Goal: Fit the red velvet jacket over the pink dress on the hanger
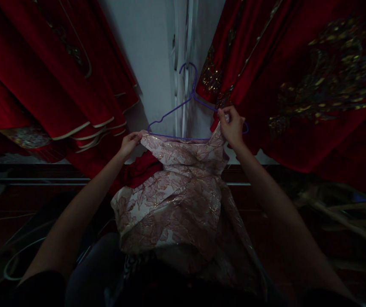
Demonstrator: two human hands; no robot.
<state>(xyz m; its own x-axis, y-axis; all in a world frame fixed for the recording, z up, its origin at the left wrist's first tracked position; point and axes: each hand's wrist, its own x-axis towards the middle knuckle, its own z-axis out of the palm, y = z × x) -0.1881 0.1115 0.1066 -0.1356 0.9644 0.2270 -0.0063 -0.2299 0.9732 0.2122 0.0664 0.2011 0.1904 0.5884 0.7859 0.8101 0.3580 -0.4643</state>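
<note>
A pale pink brocade dress (183, 192) with a shiny floral pattern is spread out in front of me, its skirt falling over my lap. My left hand (131, 144) pinches its left shoulder. On the other side, my right hand (232, 125) grips the right shoulder strap, close to the arm of a purple hanger (173, 111). The hanger's lower bar runs along the dress neckline, and its left end sits at the left shoulder. Its hook points up, near a pale vertical rail; whether it touches the rail I cannot tell.
Red garments with pale trim (58, 76) hang on the left. More red garments with gold sequin embroidery (330, 72) hang on the right. A pale wall (144, 47) stands behind. Dark red cloth (144, 168) lies beside the dress, and blurred slats (346, 213) show at lower right.
</note>
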